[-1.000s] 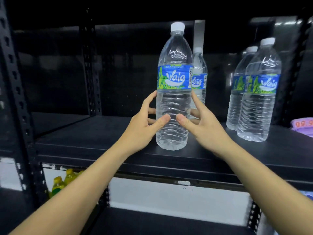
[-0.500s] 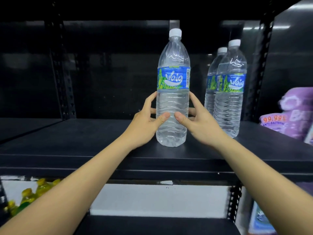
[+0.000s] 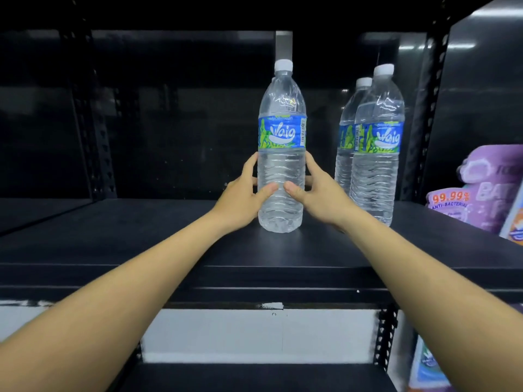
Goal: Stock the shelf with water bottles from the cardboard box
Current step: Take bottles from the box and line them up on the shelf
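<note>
A clear water bottle point(image 3: 281, 142) with a white cap and a blue-green label stands upright on the black shelf point(image 3: 141, 239), near its middle. My left hand point(image 3: 243, 199) wraps its lower left side and my right hand point(image 3: 319, 196) its lower right side, thumbs nearly meeting in front. Two more bottles of the same kind point(image 3: 375, 142) stand one behind the other to the right, apart from the held one. The cardboard box is out of view.
Black perforated uprights point(image 3: 424, 114) frame the shelf bay. Purple anti-bacterial packs point(image 3: 481, 190) lie on the neighbouring shelf at the right. A lower shelf point(image 3: 254, 377) runs below, with a white wall behind it.
The view has swung right and slightly nearer. The bottle that stood behind the held one is now hidden. Both hands stay on the bottle.
</note>
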`<control>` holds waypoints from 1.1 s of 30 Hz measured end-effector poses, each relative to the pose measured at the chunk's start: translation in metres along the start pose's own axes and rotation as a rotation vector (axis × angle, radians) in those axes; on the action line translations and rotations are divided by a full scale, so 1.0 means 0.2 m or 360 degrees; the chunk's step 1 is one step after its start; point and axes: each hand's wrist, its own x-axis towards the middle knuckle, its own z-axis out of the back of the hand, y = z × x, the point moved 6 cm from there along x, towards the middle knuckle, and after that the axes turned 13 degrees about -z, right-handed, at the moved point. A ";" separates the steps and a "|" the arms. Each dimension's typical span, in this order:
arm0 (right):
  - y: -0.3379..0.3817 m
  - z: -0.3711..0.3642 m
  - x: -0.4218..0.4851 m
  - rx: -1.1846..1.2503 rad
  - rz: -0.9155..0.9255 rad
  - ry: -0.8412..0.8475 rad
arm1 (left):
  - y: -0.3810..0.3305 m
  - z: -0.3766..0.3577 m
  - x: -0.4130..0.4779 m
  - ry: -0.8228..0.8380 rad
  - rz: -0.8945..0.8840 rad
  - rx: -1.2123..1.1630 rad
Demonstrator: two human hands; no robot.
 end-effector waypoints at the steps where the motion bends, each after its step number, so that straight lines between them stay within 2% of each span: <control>1: 0.00 0.00 0.01 -0.0014 0.0002 0.0000 | 0.00 0.00 0.00 -0.0004 -0.0007 0.0006; 15: -0.05 -0.01 0.09 -0.0059 -0.0013 -0.0053 | 0.05 0.00 0.06 0.0053 -0.0129 0.0291; 20: -0.05 -0.01 0.03 0.0013 0.0057 -0.0272 | 0.05 0.00 0.05 -0.0052 -0.0224 0.0287; 22: -0.04 -0.01 0.01 -0.0066 0.0129 -0.0342 | 0.05 0.01 0.05 -0.0099 -0.0259 0.0370; 26: -0.04 -0.01 -0.01 -0.0192 0.0168 -0.0312 | 0.06 0.00 0.03 -0.0084 -0.0373 0.0385; 33: -0.06 -0.04 0.01 -0.0187 0.0131 -0.0230 | 0.08 0.01 0.04 -0.0124 -0.0399 0.0299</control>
